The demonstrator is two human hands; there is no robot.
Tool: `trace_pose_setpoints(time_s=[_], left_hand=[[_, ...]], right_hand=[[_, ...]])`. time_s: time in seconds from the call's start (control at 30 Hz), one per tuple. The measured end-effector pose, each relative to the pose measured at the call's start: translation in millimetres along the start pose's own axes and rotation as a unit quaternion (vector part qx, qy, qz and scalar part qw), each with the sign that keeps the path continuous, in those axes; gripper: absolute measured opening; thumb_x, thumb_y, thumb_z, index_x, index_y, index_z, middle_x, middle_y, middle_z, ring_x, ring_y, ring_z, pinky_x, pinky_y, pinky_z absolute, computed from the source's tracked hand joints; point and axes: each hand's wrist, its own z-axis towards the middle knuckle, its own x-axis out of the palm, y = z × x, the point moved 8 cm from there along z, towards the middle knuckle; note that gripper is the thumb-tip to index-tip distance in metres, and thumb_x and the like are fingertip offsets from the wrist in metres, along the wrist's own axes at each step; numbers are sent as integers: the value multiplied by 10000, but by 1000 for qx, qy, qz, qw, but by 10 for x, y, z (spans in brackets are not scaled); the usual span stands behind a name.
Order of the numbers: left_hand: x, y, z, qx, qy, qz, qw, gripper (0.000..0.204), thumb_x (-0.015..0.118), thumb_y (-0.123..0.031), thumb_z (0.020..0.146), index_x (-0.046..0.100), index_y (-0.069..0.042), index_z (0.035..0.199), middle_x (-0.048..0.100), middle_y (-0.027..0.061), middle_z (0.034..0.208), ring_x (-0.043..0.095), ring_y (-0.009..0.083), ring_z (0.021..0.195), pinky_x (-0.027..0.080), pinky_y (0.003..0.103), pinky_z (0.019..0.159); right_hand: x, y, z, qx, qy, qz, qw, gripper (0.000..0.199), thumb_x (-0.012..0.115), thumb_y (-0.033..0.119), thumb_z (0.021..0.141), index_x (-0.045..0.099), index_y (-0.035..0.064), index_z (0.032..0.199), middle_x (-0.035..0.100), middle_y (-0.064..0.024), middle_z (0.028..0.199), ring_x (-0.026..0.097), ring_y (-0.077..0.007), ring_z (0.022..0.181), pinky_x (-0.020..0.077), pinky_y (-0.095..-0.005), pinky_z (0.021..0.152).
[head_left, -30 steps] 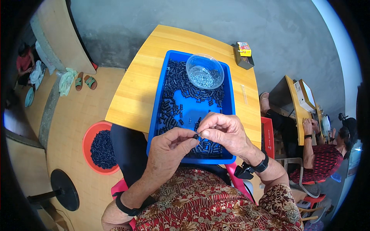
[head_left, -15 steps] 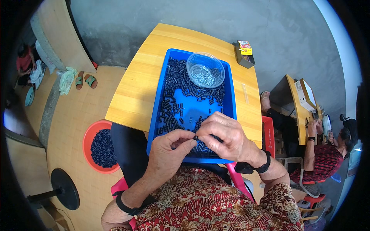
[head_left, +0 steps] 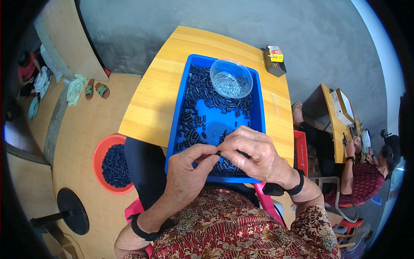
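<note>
Over the near end of a blue tray [head_left: 260,103], my two hands meet fingertip to fingertip. My left hand [head_left: 188,170] pinches a small black plastic part [head_left: 219,153] between thumb and forefinger. My right hand [head_left: 258,156] is closed on the same part from the other side, so most of it is hidden. Many similar short black parts [head_left: 189,123] lie loose in the tray, heaped at its far end and left side. A round clear plastic tub [head_left: 211,73] with small shiny metal pieces [head_left: 228,87] rests on the heap at the far right.
The tray stands on a yellow wooden table [head_left: 148,110]. A red basin [head_left: 98,162] of black parts sits on the floor at left. A dark box [head_left: 276,68] is at the table's far right corner. Another person [head_left: 360,183] works at a desk [head_left: 330,114] on the right.
My hands stay together in nearly the same place, with only slight finger movement. The black part shows a little less between the fingertips. The tray and tub look unmoved.
</note>
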Motion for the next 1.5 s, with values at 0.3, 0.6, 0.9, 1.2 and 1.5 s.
trace_pose_setpoints(time_s=[0.3,0.6,0.9,1.2,1.5], left_hand=[[42,148,-6,-35,18,-105,994,119,693,-63,885,697,-1,986,641,-24,767,537,25,705,440,206,614],[76,120,3,-60,36,-154,986,140,689,-60,898,689,15,1017,665,-7,847,579,39,784,477,201,693],[121,192,12,-130,62,-291,946,165,678,-64,899,688,-1,1051,697,50,982,622,100,922,485,262,879],[133,200,-6,-156,73,-284,943,158,682,-74,903,696,-8,1046,693,39,979,614,91,887,489,252,834],[125,227,6,-160,70,-301,938,163,688,-93,904,695,-7,1042,694,38,962,615,84,870,494,239,813]], right_hand=[[0,15,-110,-13,-66,4,998,150,700,-25,792,657,11,931,653,-98,844,634,-258,762,499,-364,680],[25,53,-175,-32,-72,-13,997,297,759,-10,749,668,1,1031,659,-108,871,637,-258,776,494,-356,686],[-18,100,-72,-78,-69,-84,991,384,827,61,679,651,39,1019,646,-86,918,617,-245,803,456,-352,676],[17,206,-102,-138,-101,-133,976,303,798,19,648,662,28,919,639,-80,908,614,-229,775,454,-349,673],[-10,143,-71,-121,-100,-104,982,349,802,17,645,646,41,956,633,-64,870,614,-230,752,451,-348,649]])
